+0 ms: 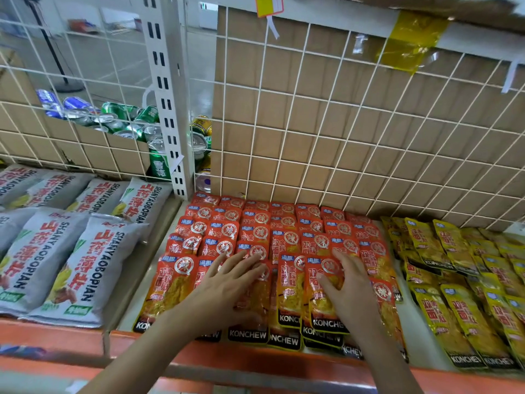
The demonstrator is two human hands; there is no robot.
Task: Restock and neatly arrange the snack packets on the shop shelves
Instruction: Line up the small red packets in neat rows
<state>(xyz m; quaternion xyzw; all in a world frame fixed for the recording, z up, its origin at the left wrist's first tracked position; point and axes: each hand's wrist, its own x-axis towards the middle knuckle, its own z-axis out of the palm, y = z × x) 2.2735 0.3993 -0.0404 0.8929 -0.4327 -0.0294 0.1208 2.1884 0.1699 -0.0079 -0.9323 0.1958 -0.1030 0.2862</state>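
Red-orange KONCHEW snack packets [255, 231] lay in overlapping rows across the middle of the shelf [199, 361], running from its orange front lip back to the white wire grid [341, 155]. Both hands were down on the front rows. The left hand [227, 288] lay flat with its fingers spread over the packets left of centre. The right hand [350, 291] lay just beside it to the right, fingers also spread and thumb out, pressing on the top packet of a small front stack [324, 308]; neither hand curled round anything. Yellow KONCHEW packets [454, 280] filled the right part of the same shelf, touching the red ones along their edge. Grey SHANYAOBOPIAN bags [71, 251] lay in the neighbouring bay to the left, past a white slotted upright [167, 95]. Brown cardboard [312, 81] stood behind the grid, and green and blue drink cans [119, 118] lay heaped behind it at the left.
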